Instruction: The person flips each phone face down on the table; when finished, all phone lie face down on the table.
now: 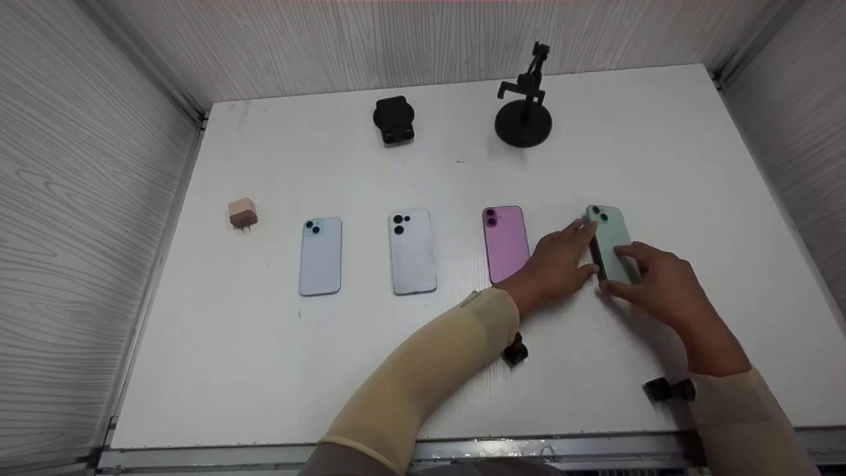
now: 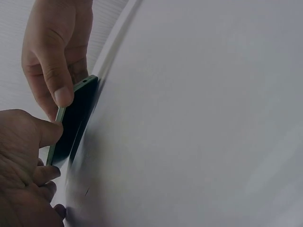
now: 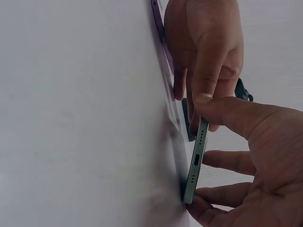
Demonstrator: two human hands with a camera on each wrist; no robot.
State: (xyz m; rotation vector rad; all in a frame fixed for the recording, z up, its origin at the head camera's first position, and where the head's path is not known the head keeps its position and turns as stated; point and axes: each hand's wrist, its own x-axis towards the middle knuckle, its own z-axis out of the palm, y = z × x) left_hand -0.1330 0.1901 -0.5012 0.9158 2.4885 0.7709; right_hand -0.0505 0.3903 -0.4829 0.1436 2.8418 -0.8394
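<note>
A pale green smartphone (image 1: 613, 239) with two rear lenses is at the right of the white table, back facing up. Its left edge is tipped up, and the dark screen side shows below that edge. My left hand (image 1: 558, 263) holds that edge, thumb near the lower corner and fingers near the top. My right hand (image 1: 664, 285) grips the lower part, with its thumb at the bottom left corner and fingers across to the right side. In the right wrist view the charging port end of the phone (image 3: 195, 163) faces the camera. A pink smartphone (image 1: 506, 241) lies left of my left hand.
Farther left lie a white smartphone (image 1: 414, 254) and a light blue one (image 1: 321, 258). A pink charger plug (image 1: 242, 213) sits at the far left. Toward the back are a folded black stand (image 1: 394, 119) and an upright black phone stand (image 1: 523, 124). Grey wood-grain panels enclose the table.
</note>
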